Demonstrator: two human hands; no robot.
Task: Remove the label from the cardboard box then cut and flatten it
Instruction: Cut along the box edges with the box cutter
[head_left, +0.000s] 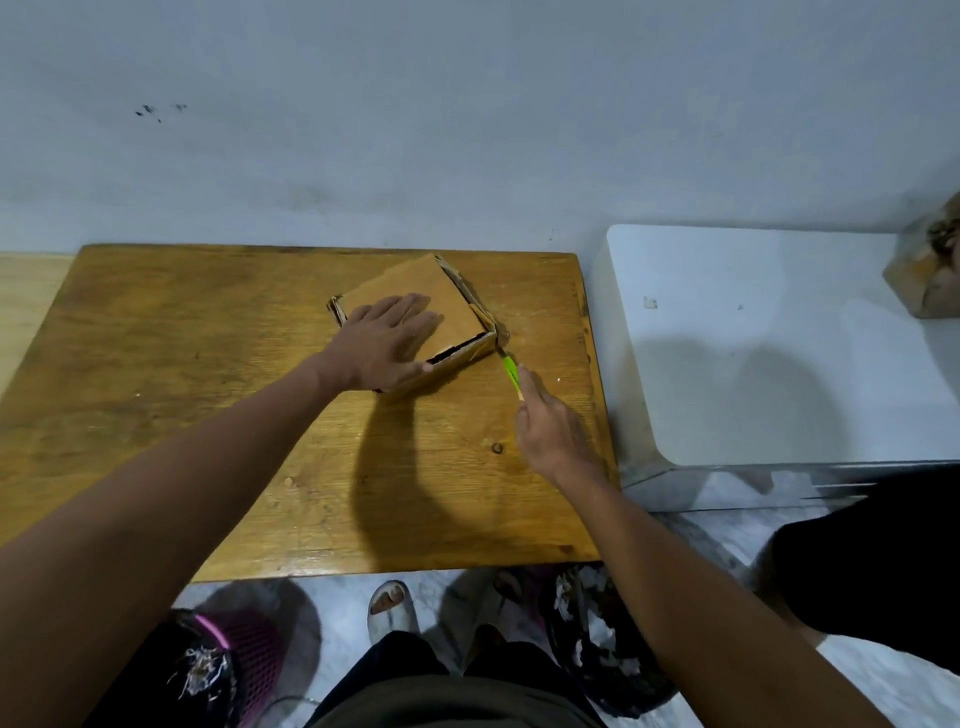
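Observation:
A shallow brown cardboard box (426, 291) lies on the wooden table (208, 415), turned diagonally, with its top flap down and a dark gap along its near edge. My left hand (387, 340) presses flat on the flap, fingers spread. My right hand (545, 421) grips a green-handled cutter (511, 371). The cutter's tip meets the box's right near corner. No label shows on the visible faces.
A white appliance top (769, 332) stands right of the table, with a brown lump (930, 265) at its far corner. Below the table's near edge are a pink basket (249, 649), a dark bag with scraps (602, 639) and my sandalled foot (392, 605).

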